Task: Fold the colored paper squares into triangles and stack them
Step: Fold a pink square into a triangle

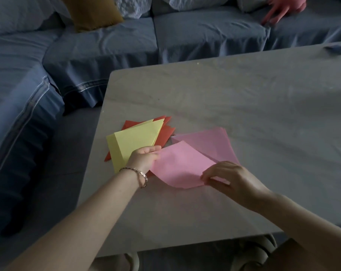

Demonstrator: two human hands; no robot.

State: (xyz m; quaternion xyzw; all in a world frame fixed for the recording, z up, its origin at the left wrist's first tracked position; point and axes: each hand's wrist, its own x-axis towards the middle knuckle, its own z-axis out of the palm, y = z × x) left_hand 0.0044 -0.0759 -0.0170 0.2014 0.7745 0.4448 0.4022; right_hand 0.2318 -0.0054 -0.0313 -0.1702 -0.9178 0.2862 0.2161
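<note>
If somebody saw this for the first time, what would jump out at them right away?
The bright pink sheet, bowed up mid-fold on the near left part of the table, with the left hand and right hand each pinching a side of it. Just left of it lies yellow folded paper on top of red paper, vivid against the grey top. Behind, a blue sofa with a mustard cushion fills the background.

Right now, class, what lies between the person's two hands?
The head view shows a curled pink paper sheet spanning from the left hand to the right hand.
</note>
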